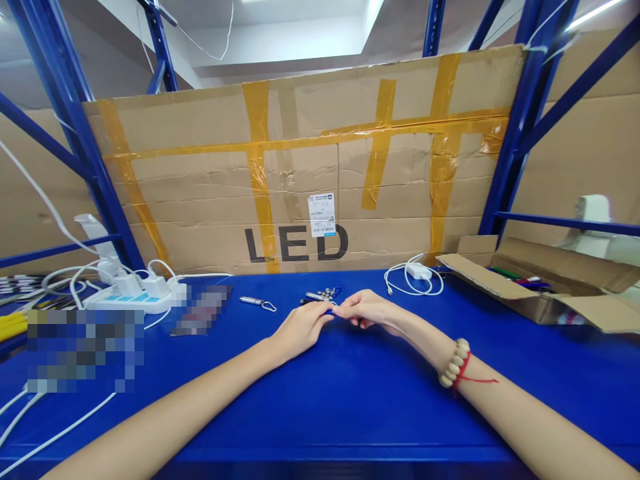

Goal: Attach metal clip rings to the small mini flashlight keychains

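Note:
My left hand and my right hand meet over the middle of the blue table, with fingertips nearly touching. Both are closed in a pinch on something small, mostly covered by the fingers; a bit of blue shows between them. Just behind the hands lies a cluster of small metal pieces, including a silver tube and a dark clip. To the left rests a silver tube-shaped keychain with a carabiner clip at its right end. A beaded bracelet with a red string circles my right wrist.
On the right stands an open cardboard box with pens in it, beside a coiled white cable with a charger. A power strip with plugs and cables sits left, near a blurred flat object. A cardboard panel closes the back.

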A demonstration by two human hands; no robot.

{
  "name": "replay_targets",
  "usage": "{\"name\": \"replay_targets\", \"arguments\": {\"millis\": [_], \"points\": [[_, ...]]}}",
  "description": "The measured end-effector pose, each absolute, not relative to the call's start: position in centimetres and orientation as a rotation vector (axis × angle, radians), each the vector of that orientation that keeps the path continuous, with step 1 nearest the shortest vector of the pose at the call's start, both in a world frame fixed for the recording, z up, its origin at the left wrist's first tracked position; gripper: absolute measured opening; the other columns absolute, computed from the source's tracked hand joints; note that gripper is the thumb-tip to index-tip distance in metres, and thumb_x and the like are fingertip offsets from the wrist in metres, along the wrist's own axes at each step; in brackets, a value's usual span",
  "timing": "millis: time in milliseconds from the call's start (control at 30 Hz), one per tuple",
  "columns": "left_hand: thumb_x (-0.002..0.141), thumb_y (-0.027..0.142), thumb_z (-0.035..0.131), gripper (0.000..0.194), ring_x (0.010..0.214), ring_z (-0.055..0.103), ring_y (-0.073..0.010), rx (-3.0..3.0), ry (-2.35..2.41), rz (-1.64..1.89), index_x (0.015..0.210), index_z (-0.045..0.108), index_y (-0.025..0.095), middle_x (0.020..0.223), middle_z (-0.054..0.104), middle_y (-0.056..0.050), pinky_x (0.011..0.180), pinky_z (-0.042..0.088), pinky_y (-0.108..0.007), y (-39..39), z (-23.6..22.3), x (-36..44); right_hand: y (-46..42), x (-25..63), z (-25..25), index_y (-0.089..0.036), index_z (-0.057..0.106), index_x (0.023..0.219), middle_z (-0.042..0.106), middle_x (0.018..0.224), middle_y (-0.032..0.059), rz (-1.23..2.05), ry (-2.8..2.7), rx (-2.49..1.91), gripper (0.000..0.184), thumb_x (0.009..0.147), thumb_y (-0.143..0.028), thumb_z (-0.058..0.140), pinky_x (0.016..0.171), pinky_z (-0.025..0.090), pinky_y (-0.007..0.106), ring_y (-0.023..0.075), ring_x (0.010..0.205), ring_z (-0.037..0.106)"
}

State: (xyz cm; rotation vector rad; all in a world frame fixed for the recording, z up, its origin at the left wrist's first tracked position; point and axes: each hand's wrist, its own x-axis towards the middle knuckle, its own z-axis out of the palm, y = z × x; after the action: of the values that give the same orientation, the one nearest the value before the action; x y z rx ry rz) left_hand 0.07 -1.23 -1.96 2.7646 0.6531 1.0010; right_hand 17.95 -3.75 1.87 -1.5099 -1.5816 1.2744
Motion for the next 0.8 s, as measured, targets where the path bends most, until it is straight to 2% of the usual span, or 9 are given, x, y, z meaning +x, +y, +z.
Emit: {"name": "replay_targets", "arguments": {"millis": [433,633,800], "points": [[0.088,0.015,0.046,0.021,0.092,0.055,-0.0166,2.796,0.724,1.055,0.104,0.057,0.019,0.103,0.059,-0.001,0.082,0.044,-0.027,-1.0,-1.99,0.08,-3.42,18.15,1.6,-0.011,0.062,0.074,0.048,0.054,-0.001,1.321,-1.535,-1.506,0.036,0.06,-0.042,0.071,0.043,0.031,0.012,0.0022,0.048,0.04],[0.09,0.022,0.042,0.029,0.105,0.05,-0.0177,2.686,0.782,1.015,0.118,0.047,0.019,0.117,0.052,-0.004,0.091,0.04,-0.031,-1.1,-1.65,0.15,-2.91,18.39,1.07,-0.013,0.064,0.078,0.049,0.058,-0.0003,1.246,-1.554,-1.387,0.044,0.058,-0.053,0.068,0.043,0.03,0.013,0.0023,0.049,0.039],[0.092,0.023,0.036,0.023,0.094,0.054,-0.0188,2.66,0.759,1.046,0.109,0.049,0.017,0.107,0.056,-0.006,0.082,0.043,-0.03,-1.25,-1.49,0.29,-2.92,18.11,1.23,-0.011,0.062,0.074,0.045,0.055,-0.0013,1.247,-1.52,-1.329,0.047,0.055,-0.054,0.069,0.043,0.028,0.013,0.002,0.048,0.036]]}}
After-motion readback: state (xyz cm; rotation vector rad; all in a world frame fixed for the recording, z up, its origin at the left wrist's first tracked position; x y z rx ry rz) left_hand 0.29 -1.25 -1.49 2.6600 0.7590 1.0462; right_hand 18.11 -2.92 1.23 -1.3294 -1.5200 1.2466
